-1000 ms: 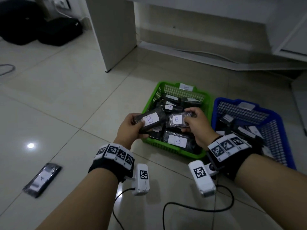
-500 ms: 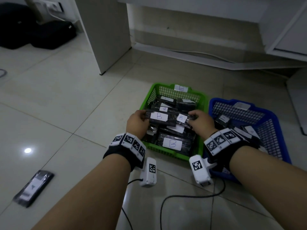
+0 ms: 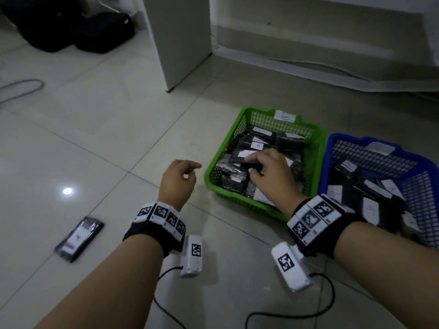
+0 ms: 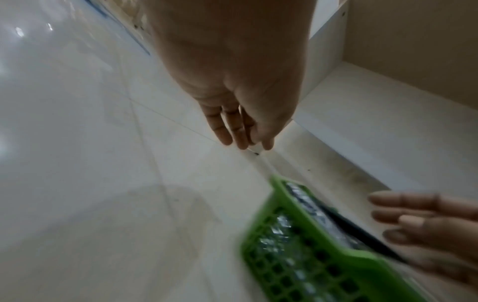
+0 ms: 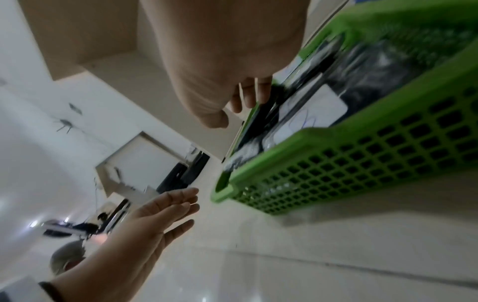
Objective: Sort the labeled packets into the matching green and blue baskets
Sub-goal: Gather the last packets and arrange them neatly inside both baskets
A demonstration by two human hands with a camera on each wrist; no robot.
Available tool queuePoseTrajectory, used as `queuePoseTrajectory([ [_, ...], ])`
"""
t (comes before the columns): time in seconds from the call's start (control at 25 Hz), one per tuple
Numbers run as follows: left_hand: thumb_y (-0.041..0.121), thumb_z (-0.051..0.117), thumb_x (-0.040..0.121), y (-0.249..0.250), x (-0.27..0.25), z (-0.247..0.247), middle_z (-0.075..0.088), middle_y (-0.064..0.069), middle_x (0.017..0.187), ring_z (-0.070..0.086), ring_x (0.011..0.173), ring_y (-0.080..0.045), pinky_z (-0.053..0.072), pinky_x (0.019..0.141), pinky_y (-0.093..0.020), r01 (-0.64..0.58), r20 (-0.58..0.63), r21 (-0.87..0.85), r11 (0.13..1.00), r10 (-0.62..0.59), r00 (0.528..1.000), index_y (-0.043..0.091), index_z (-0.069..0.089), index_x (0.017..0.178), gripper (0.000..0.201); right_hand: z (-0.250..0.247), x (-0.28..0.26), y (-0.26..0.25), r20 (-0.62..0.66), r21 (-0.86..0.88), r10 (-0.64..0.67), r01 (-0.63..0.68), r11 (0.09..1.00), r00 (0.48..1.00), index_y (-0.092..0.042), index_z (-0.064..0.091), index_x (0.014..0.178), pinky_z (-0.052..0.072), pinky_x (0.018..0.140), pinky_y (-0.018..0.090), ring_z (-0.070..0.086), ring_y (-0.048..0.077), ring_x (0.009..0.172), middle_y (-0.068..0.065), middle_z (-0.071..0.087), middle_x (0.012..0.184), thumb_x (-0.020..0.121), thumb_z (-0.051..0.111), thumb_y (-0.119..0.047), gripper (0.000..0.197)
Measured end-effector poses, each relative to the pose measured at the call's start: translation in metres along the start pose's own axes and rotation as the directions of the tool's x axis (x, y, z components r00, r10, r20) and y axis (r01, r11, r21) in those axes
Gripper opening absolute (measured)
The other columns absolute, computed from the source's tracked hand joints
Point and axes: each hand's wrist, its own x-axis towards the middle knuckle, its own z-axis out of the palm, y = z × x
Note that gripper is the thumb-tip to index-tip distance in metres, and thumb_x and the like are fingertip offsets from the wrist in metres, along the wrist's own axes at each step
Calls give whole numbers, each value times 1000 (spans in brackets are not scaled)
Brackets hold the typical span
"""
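The floor is laid with large glossy pale tiles, thin grout lines crossing it on the diagonal. At the left of the head view a small round glare of light shines on one tile. A white panel, the upright side of some furniture, stands at top centre, its foot on the tiles. Behind it, along the upper right, runs a low white ledge with a beige recess above (dim, in shadow). Dark bags lie in the upper left corner, and a grey cable loops at the left edge.
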Motion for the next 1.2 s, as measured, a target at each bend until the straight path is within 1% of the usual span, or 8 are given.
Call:
queuePoseTrajectory([
  [0.16,13,61,81,-92,-46,-75,51,-5,121,56,105,-28,47,89,-43,168,-72,398,902,-152,986,22,63,115,35,56,-14,-32,327,-167,-228,294,941,917,-24,56,129,31,111,42,37,24,131,5,46,136,83,59,-26,46],
  [0.32,32,63,84,-158,-91,-128,32,-6,150,36,133,-31,33,107,-49,419,-20,604,678,-513,858,25,36,143,65,104,-24,-58,518,-201,-359,518,831,777,-28,47,138,14,118,42,25,25,142,4,34,151,82,53,-32,57],
  [0.52,16,63,83,-178,-132,-142,46,-13,137,43,122,-34,38,103,-44,481,-43,467,742,-524,850,17,46,137,57,157,-38,-87,649,-117,-377,576,809,661,-31,42,140,4,117,32,19,20,144,1,28,153,86,57,-30,57],
  [0.76,29,84,63,-170,-175,-168,47,-7,124,55,108,-22,50,93,-40,619,-67,186,763,-618,783,22,47,133,80,217,-90,-126,788,74,-439,641,764,433,-28,53,131,26,111,35,34,19,132,0,44,139,84,60,-30,48],
  [0.88,34,87,61,-160,-188,-179,55,-1,112,61,93,-17,57,77,-38,676,-119,-57,735,-677,726,23,46,132,82,232,-120,-141,814,123,-433,613,780,387,-24,57,124,43,94,36,41,18,113,-3,48,115,86,57,-34,40],
  [0.96,38,88,59,-157,-197,-182,59,3,105,63,91,-15,58,71,-37,702,-113,-188,687,-725,680,25,46,132,84,237,-138,-145,854,115,-401,632,766,331,-21,55,124,43,87,33,40,18,109,-1,45,110,82,61,-47,50],
  [1.08,28,84,68,-156,-208,-178,62,-3,109,65,94,-20,59,72,-38,706,-67,-342,620,-766,640,24,47,134,76,235,-157,-144,886,56,-376,742,668,271,-18,51,114,39,81,32,39,19,101,1,44,109,66,69,-60,66],
  [1.2,15,70,84,-153,-210,-173,64,-12,111,66,96,-25,57,80,-40,682,-33,-405,609,-755,655,25,45,137,60,231,-161,-143,885,39,-373,754,655,278,-16,46,103,37,73,31,40,20,93,2,45,102,67,71,-45,52],
])
